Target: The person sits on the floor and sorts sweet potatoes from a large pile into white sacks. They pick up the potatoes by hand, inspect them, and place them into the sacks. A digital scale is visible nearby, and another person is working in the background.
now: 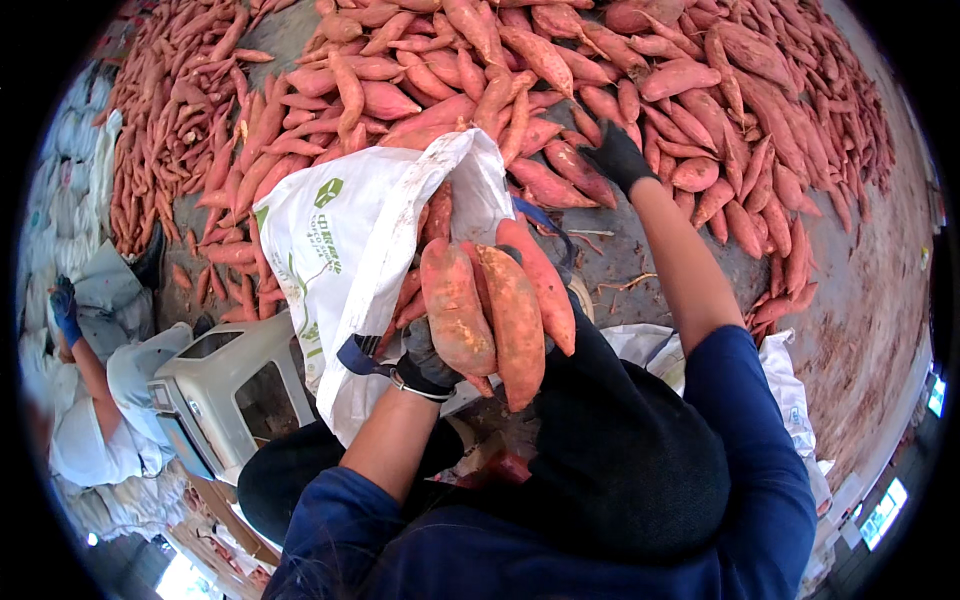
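My left hand (429, 358), in a dark glove, cradles a bunch of sweet potatoes (510, 322) above my lap. At least three large ones lie side by side, and most of the fingers are hidden beneath them. Right behind the bunch, a white woven sack (315, 232) with green print gapes open, more sweet potatoes (437, 217) visible inside. My right hand (621, 159), also gloved, reaches forward to the near edge of a large sweet potato pile (540, 60). Its fingers are at the roots there; whether they grip one is unclear.
To the left stands a light plastic stool (225, 397), with a box-like device (176, 431) beside it. Another person's blue-gloved hand (64, 304) shows at far left, near stacked white sacks (67, 187). A white sack (791, 397) lies right of my knee. Dirt covers the floor (847, 300).
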